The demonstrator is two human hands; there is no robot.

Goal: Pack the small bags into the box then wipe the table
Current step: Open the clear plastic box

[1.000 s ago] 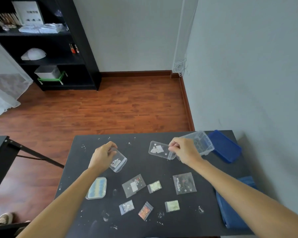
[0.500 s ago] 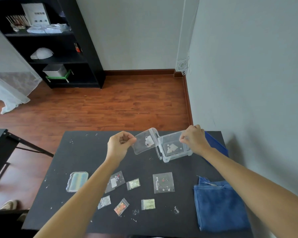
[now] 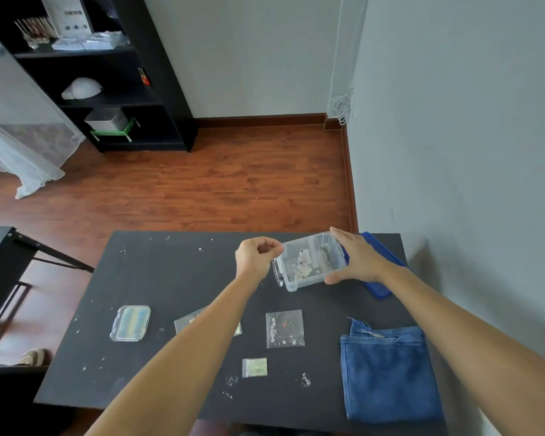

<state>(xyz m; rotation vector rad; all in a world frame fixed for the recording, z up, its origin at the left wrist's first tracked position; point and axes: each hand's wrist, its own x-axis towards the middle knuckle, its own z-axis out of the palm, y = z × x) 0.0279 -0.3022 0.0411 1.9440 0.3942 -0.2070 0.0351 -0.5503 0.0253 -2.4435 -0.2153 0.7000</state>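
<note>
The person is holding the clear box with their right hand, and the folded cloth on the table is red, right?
Not quite: the folded cloth is blue, not red, as the head view shows. The rest holds: the right hand is holding the clear box above the table.

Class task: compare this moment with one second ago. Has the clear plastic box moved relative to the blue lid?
Yes. The clear box, in the right hand, moved nearward alongside the blue lid.

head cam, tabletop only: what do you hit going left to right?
clear case with pastel contents → left hand → clear box → right hand → blue cloth
</note>
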